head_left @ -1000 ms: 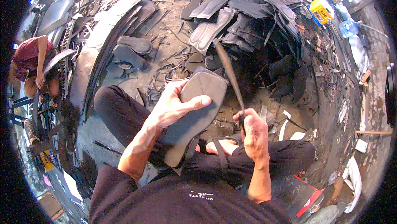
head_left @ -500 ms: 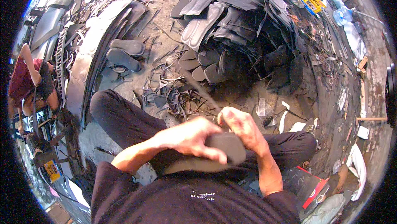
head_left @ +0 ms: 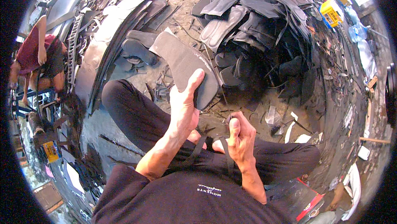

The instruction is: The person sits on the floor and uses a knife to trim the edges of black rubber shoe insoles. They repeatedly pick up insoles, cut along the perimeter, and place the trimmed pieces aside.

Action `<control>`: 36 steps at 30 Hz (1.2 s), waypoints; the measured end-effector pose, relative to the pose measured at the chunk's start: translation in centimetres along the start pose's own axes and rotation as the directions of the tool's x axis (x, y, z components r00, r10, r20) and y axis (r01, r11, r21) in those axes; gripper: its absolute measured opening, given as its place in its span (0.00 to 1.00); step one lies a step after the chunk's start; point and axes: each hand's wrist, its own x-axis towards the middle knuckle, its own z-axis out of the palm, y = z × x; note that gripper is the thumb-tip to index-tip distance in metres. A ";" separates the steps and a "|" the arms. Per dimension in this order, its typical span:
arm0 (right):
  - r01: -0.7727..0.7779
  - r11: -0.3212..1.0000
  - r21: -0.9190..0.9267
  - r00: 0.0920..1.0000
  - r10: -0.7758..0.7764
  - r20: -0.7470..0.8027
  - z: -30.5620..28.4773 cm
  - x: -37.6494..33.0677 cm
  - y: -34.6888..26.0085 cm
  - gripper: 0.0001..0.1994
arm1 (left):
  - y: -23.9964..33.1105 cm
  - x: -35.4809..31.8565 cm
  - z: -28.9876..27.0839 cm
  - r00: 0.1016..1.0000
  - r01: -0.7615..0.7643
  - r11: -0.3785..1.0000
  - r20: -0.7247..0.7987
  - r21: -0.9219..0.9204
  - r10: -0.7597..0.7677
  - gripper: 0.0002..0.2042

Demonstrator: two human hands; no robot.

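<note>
My left hand [head_left: 186, 102] grips a dark grey shoe sole [head_left: 185, 56] by its near end, thumb on top. The sole is raised and tilted, its far end pointing up and left, with a pale marking along its right edge. Lower right, my right hand [head_left: 242, 139] is closed round the dark handle of a thin long knife [head_left: 223, 95]. Its narrow blade points away from me, past the sole's right edge. Below the right hand hangs a dark strip [head_left: 230, 158]; whether the fingers hold it I cannot tell.
A large heap of black sole sheets [head_left: 223, 19] lies ahead. Cut soles [head_left: 140, 50] and a stack of long sheets [head_left: 107, 29] are at the left. Scraps litter the floor. A yellow box [head_left: 331, 12] stands far right. Another person [head_left: 39, 58] sits far left.
The sole has gone from close to my body up and forward in my left hand. My right hand has moved slightly down, and the knife blade is no longer smeared by motion.
</note>
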 end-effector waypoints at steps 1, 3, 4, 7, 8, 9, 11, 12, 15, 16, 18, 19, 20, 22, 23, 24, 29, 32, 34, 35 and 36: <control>0.039 0.997 -0.071 0.999 -0.039 -0.004 -0.1 -0.5 0.5 0.27 | 0.1 0.1 0.1 1.000 0.008 1.000 -0.022 -0.020 -0.009 0.21; 0.011 0.995 -0.101 1.000 -0.013 -0.013 -0.4 -2.1 0.7 0.28 | 0.4 0.1 0.2 0.999 0.018 0.999 -0.039 -0.035 -0.019 0.21; -0.005 0.993 -0.115 1.000 0.003 -0.021 -0.5 -2.8 0.8 0.28 | 0.7 0.1 0.2 0.999 0.020 0.999 -0.033 -0.030 -0.021 0.21; -0.042 0.992 -0.120 0.999 0.045 0.027 -1.0 -4.0 0.9 0.29 | 0.7 -0.2 0.1 1.000 0.013 1.000 -0.021 -0.012 -0.013 0.21; -0.048 0.993 -0.112 0.998 0.052 0.040 -1.2 -4.1 0.9 0.29 | 0.6 -0.4 0.0 1.000 0.007 1.000 -0.018 -0.005 -0.007 0.21; -0.043 0.988 -0.146 0.998 0.049 0.040 -1.4 -3.8 0.9 0.29 | 0.6 -0.8 0.0 1.000 0.013 0.999 0.011 0.034 -0.013 0.21; -0.040 0.992 -0.123 0.998 0.046 0.046 -1.4 -2.6 0.5 0.26 | 0.9 -1.8 -0.1 0.998 0.019 0.993 0.065 0.115 -0.026 0.22; -0.035 0.993 -0.111 0.998 0.041 0.053 -1.4 -1.8 0.1 0.25 | 1.0 -2.2 -0.4 0.994 0.034 0.986 0.098 0.166 -0.051 0.23; -0.063 0.997 -0.045 0.993 0.067 0.101 -1.9 0.0 -1.5 0.23 | 1.4 -2.8 -1.2 0.974 0.084 0.961 0.183 0.265 -0.135 0.24; -0.077 0.997 -0.018 0.989 0.079 0.128 -2.1 0.3 -1.8 0.22 | 1.7 -2.8 -1.6 0.968 0.101 0.961 0.196 0.258 -0.155 0.25; -0.014 0.998 -0.055 0.998 0.017 0.057 -1.2 0.5 -1.4 0.22 | 2.3 -2.7 -2.0 0.956 0.138 0.959 0.220 0.246 -0.194 0.25; 0.019 0.997 -0.070 0.999 -0.017 0.030 -0.8 0.7 -0.9 0.22 | 2.3 -2.8 -1.9 0.962 0.119 0.960 0.211 0.254 -0.175 0.25; 0.051 0.995 -0.087 0.999 -0.051 0.002 -0.6 0.8 -0.7 0.22 | 2.3 -2.8 -1.9 0.966 0.104 0.958 0.204 0.266 -0.161 0.25; 0.003 0.998 -0.065 0.999 -0.001 0.041 -0.6 1.1 -1.5 0.23 | 2.2 -2.8 -2.3 0.975 0.068 0.955 0.183 0.289 -0.125 0.25; -0.021 0.998 -0.055 0.998 0.025 0.060 -0.8 1.2 -2.1 0.23 | 2.4 -2.8 -2.4 0.964 0.080 0.947 0.217 0.311 -0.153 0.25; -0.041 0.998 -0.049 0.997 0.044 0.060 -1.0 1.4 -2.7 0.23 | 2.6 -2.9 -2.7 0.950 0.095 0.938 0.251 0.333 -0.185 0.25; 0.021 0.992 -0.123 0.999 -0.017 0.034 -0.9 3.5 -1.7 0.22 | 2.1 -4.4 -3.0 0.840 0.249 0.899 0.381 0.362 -0.386 0.26; 0.005 0.983 -0.183 0.998 -0.017 -0.065 -0.4 5.2 -0.4 0.22 | 1.4 -6.3 -2.8 0.827 0.192 0.899 0.428 0.394 -0.365 0.26; 0.104 0.983 -0.148 0.960 -0.138 -0.242 -0.2 7.4 0.2 0.23 | 0.5 -7.1 -3.3 0.700 0.319 0.858 0.510 0.403 -0.500 0.25; 0.095 0.992 -0.080 0.962 -0.112 -0.250 -0.8 8.7 0.2 0.24 | 0.5 -7.9 -3.2 0.672 0.333 0.840 0.517 0.428 -0.530 0.25; 0.096 0.995 -0.002 0.965 -0.093 -0.245 -0.9 9.7 -0.2 0.24 | 1.1 -8.6 -2.9 0.657 0.338 0.826 0.514 0.452 -0.551 0.26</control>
